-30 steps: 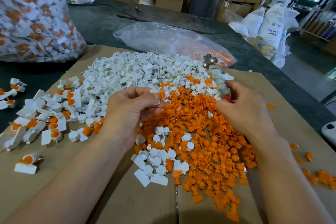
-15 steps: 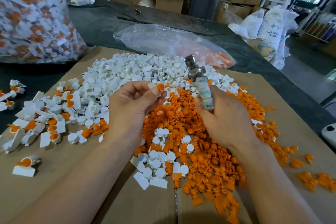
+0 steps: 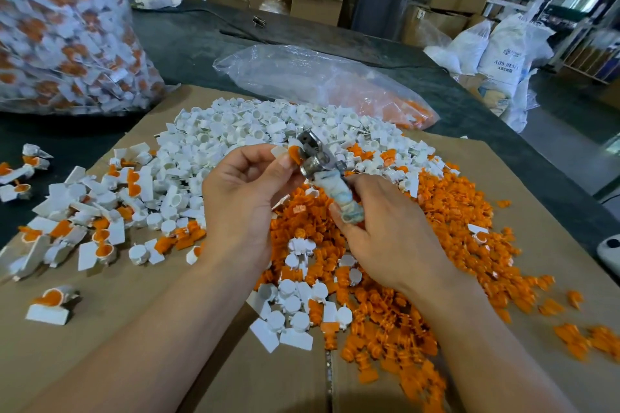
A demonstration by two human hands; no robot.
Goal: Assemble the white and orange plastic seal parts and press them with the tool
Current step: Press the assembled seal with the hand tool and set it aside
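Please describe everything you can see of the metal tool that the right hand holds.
The grey metal pressing tool has a shiny, knobby head and a shaft wrapped in stained whitish tape. It tilts up and leftward in the air. The right hand grips the shaft; the head meets the orange and white seal piece pinched by the left hand.

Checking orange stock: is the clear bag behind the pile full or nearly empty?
Nearly empty: the clear bag lies slack and flattened, with only a small clump of orange parts in its right end.

head-worn view, angled down, close over cardboard sheet (image 3: 100, 329)
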